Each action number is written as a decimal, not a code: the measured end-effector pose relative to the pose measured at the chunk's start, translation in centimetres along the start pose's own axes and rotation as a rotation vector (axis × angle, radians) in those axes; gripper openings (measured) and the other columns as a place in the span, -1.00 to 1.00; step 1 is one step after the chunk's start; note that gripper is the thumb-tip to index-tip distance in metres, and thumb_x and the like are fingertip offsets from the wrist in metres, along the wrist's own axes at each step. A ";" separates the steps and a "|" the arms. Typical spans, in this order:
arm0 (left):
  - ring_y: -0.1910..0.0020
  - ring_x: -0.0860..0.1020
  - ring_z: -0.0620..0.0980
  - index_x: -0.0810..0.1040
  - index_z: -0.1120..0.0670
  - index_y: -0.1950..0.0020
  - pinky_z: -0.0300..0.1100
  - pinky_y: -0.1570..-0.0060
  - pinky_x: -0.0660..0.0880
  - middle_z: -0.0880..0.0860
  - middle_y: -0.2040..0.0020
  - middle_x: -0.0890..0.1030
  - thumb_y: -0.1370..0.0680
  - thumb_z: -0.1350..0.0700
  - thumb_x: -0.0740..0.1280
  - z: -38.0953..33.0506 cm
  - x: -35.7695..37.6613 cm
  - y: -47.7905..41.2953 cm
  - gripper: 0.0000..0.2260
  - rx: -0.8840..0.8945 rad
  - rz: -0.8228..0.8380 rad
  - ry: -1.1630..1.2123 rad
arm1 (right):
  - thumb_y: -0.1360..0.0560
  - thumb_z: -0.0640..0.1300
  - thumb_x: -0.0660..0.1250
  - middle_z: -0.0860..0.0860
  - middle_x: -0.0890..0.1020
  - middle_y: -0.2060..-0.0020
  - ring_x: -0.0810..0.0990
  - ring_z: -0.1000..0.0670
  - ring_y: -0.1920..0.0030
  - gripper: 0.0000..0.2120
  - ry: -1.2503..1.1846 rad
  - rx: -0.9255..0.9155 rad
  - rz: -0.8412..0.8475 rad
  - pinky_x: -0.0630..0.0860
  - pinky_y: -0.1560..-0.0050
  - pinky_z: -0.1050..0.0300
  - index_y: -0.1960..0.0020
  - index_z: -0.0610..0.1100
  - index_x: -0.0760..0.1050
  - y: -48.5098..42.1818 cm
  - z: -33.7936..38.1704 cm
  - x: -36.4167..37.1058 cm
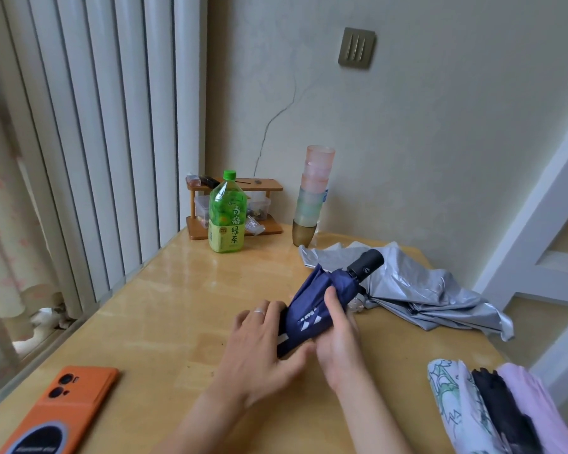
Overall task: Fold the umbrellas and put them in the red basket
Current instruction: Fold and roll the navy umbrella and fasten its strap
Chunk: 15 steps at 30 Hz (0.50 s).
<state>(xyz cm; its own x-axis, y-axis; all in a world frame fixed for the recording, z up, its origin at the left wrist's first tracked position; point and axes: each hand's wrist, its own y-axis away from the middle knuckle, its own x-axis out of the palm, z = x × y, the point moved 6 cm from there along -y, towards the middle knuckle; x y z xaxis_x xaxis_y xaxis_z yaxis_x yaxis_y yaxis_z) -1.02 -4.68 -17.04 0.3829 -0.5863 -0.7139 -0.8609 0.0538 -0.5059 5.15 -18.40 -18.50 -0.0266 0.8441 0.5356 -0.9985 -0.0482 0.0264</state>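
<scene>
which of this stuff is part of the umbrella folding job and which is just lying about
Job: navy umbrella, gripped by left hand and right hand; silver umbrella, not yet folded; folded umbrellas, near right. No red basket in view.
Lying about: phone, tea bottle, cup stack, wooden rack.

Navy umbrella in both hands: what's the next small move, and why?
Probably roll the navy umbrella tighter around its shaft: its fabric flares loose near the black handle, while the left hand and right hand grip only its lower part.
</scene>
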 end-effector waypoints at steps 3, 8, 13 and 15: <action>-0.06 0.55 -0.24 0.42 -0.12 -0.19 -0.30 -0.03 0.43 -0.26 -0.13 0.52 -0.52 -0.43 0.23 0.1 -1.8 -0.3 -0.54 -0.193 0.101 0.411 | -0.53 0.18 0.38 -0.35 0.57 -0.30 0.52 -0.36 -0.36 -0.37 0.049 0.047 0.121 0.35 -0.47 -0.34 -0.42 -0.24 0.49 0.6 0.0 0.8; -0.06 0.65 -0.07 0.50 -0.01 -0.21 -0.11 -0.15 0.54 0.02 -0.12 0.68 -0.47 -0.35 0.40 0.7 -1.3 0.2 -0.49 -0.510 0.421 0.954 | -0.67 0.18 0.12 -0.27 0.59 -0.33 0.55 -0.27 -0.36 -0.45 0.122 0.105 0.218 0.34 -0.48 -0.31 -0.35 -0.21 0.58 0.6 -1.0 1.3; 0.18 0.68 0.09 0.53 0.10 -0.18 0.01 0.08 0.65 0.09 0.10 0.69 -0.48 0.07 0.54 -0.9 0.1 0.1 -0.65 -0.513 0.381 1.055 | -0.50 0.42 0.25 -0.20 0.64 -0.28 0.57 -0.32 -0.30 -0.29 0.220 0.088 0.228 0.41 -0.39 -0.34 -0.35 -0.12 0.60 0.7 -1.4 1.8; 0.32 0.62 0.10 0.52 0.22 -0.07 -0.10 0.29 0.59 0.16 0.16 0.63 -0.40 0.07 0.49 -1.2 1.0 0.7 -0.65 -0.644 0.514 1.245 | -0.45 0.50 0.27 -0.24 0.63 -0.21 0.55 -0.39 -0.09 -0.20 0.196 0.111 0.260 0.51 -0.06 -0.32 -0.31 -0.16 0.61 0.8 -1.1 2.2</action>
<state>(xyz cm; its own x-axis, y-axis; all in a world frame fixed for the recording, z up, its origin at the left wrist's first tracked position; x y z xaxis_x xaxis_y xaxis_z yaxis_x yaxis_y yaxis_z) -1.67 -6.15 -17.53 -0.2389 -0.9283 0.2850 -0.9330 0.3008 0.1976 4.27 -15.97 -18.25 -0.2992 0.8819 0.3643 -0.9460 -0.3239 0.0073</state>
